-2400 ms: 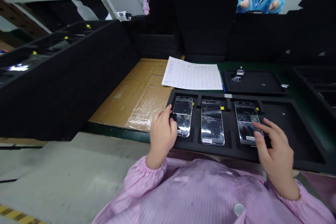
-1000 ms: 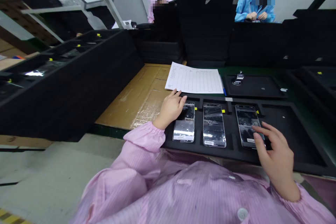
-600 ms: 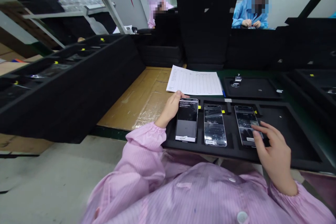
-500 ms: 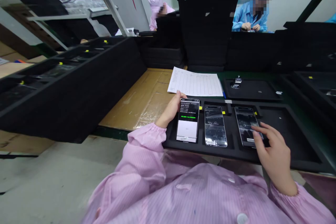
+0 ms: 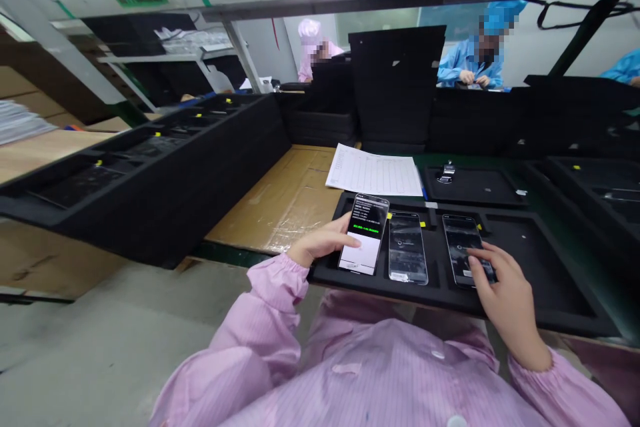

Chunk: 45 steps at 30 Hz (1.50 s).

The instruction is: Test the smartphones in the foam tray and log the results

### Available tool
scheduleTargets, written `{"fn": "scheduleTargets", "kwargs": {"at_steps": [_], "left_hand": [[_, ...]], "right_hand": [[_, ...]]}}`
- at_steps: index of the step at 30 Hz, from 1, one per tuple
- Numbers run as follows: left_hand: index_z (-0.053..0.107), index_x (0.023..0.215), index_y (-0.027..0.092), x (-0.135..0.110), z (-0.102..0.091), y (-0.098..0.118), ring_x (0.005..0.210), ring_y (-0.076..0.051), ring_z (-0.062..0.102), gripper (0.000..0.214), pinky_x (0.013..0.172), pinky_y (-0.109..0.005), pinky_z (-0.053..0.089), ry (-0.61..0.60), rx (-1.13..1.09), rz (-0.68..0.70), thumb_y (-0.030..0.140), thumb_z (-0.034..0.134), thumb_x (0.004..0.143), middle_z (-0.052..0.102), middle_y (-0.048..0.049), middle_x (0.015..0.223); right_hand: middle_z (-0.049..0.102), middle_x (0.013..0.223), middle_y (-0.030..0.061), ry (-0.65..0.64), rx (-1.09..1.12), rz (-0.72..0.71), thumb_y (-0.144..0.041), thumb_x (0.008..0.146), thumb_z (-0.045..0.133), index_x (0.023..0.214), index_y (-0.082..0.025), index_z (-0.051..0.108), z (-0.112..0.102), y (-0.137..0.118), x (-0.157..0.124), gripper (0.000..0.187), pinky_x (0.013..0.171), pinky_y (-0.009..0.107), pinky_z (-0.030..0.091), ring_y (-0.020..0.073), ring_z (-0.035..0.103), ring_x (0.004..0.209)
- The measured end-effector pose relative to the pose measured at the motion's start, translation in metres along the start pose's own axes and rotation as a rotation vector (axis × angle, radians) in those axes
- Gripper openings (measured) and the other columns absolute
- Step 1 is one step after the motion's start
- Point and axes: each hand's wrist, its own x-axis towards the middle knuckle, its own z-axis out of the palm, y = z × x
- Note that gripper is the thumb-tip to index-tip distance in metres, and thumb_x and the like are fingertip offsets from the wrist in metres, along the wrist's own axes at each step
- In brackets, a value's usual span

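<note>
The left hand (image 5: 325, 240) was closed around the left edge of a phone (image 5: 369, 233), its thumb laid across the lower, pale half of the screen and its other fingers mostly hidden behind. This phone lay to the right of that hand, over the leftmost part of a black foam tray (image 5: 435, 288). Its long axis ran away from the person, the far end leaning rightward, so the hand met it from the side, roughly across its length. A line of green text showed on its dark upper half.

The right hand (image 5: 507, 290) was loosely open and gripped nothing. It came in from the right over a third phone (image 5: 457, 237), which sat in the tray with its far end leaning slightly left. The index finger and thumb were at that screen's lower right; whether they touched the glass or hung just above it was hard to tell from this angle.

Between the two hands lay a middle phone (image 5: 409, 250), almost straight in its slot, just beside the left hand's phone and touched by neither hand. Beyond the tray were a printed sheet (image 5: 377, 173) and a blue pen (image 5: 425, 192).
</note>
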Motion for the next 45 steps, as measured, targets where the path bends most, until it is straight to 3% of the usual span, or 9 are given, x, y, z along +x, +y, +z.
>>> {"fn": "scheduleTargets", "kwargs": {"at_steps": [6,9,14,16,24,28,33,41,45], "left_hand": [[0.052,0.136,0.023,-0.004,0.002,0.008,0.128,-0.03,0.058,0.085,0.11,-0.045,0.043,0.112,0.067,0.077,0.012,0.086,0.059,0.065,-0.0083,0.133],[0.053,0.13,0.023,-0.017,0.025,0.017,0.118,-0.028,0.064,0.07,0.1,-0.042,0.052,0.243,0.006,0.168,0.018,0.084,0.066,0.067,-0.008,0.128],[0.051,0.112,0.025,-0.03,0.104,0.001,0.091,-0.016,0.073,0.046,0.08,-0.027,0.06,0.698,-0.068,0.449,0.025,0.081,0.077,0.074,0.001,0.103],[0.048,0.105,0.027,-0.031,0.127,-0.013,0.072,-0.012,0.071,0.039,0.065,-0.021,0.059,0.817,-0.041,0.493,0.03,0.079,0.082,0.073,0.0049,0.089],[0.032,0.14,0.033,-0.023,0.14,-0.028,0.094,-0.02,0.075,0.074,0.085,-0.034,0.062,0.948,-0.049,0.482,0.041,0.078,0.083,0.073,-0.0041,0.114],[0.029,0.145,0.036,-0.014,0.143,-0.025,0.105,-0.022,0.072,0.078,0.093,-0.035,0.06,0.919,-0.125,0.469,0.041,0.077,0.083,0.069,-0.0059,0.127],[0.029,0.144,0.036,-0.012,0.146,-0.03,0.099,-0.021,0.074,0.076,0.089,-0.036,0.061,0.905,-0.094,0.466,0.04,0.076,0.084,0.069,-0.0056,0.125],[0.041,0.136,0.034,-0.006,0.15,-0.032,0.102,-0.02,0.072,0.065,0.092,-0.036,0.06,0.954,-0.086,0.467,0.037,0.078,0.082,0.069,-0.004,0.123],[0.051,0.123,0.029,-0.005,0.125,-0.013,0.107,-0.022,0.07,0.047,0.096,-0.038,0.059,1.006,-0.08,0.446,0.035,0.075,0.084,0.068,-0.0044,0.123]], "right_hand": [[0.071,0.11,0.0128,0.007,0.053,0.016,-0.052,0.097,0.048,0.098,-0.019,0.07,-0.002,0.003,0.0,0.039,0.095,0.048,0.051,0.0312,0.063,0.115],[0.07,0.113,0.0112,-0.028,0.244,0.099,-0.049,0.096,0.056,0.099,-0.022,0.07,-0.004,-0.019,0.001,0.031,0.101,0.048,0.048,0.0294,0.062,0.117],[0.07,0.095,0.0067,-0.801,1.117,0.281,-0.05,0.092,0.066,0.123,-0.021,0.058,0.01,-0.088,0.0,0.043,0.076,0.033,0.058,0.0188,0.07,0.085],[0.068,0.085,0.0037,-0.924,1.302,0.327,-0.053,0.09,0.068,0.122,-0.019,0.057,0.02,-0.106,0.0,0.048,0.07,0.03,0.057,0.0165,0.069,0.077],[0.068,0.065,0.0027,-0.805,0.985,0.373,-0.055,0.092,0.063,0.072,-0.018,0.058,0.024,-0.102,0.002,0.042,0.046,0.021,0.043,0.011,0.06,0.049],[0.067,0.066,0.0021,-0.715,0.92,0.23,-0.046,0.096,0.059,0.073,-0.019,0.06,0.018,-0.098,0.003,0.035,0.051,0.022,0.044,0.011,0.059,0.055],[0.069,0.075,0.0037,-0.793,1.07,0.377,-0.05,0.093,0.06,0.093,-0.017,0.063,0.02,-0.092,0.001,0.033,0.044,0.02,0.045,0.0134,0.065,0.06],[0.061,0.062,-0.0001,-0.636,0.977,0.318,-0.042,0.089,0.065,0.068,-0.019,0.054,0.022,-0.093,0.003,0.033,0.05,0.022,0.04,0.0102,0.053,0.053],[0.054,0.06,-0.0019,-0.591,0.965,0.248,-0.038,0.092,0.061,0.067,-0.02,0.051,0.014,-0.087,0.008,0.033,0.052,0.023,0.037,0.0108,0.047,0.055]]}}
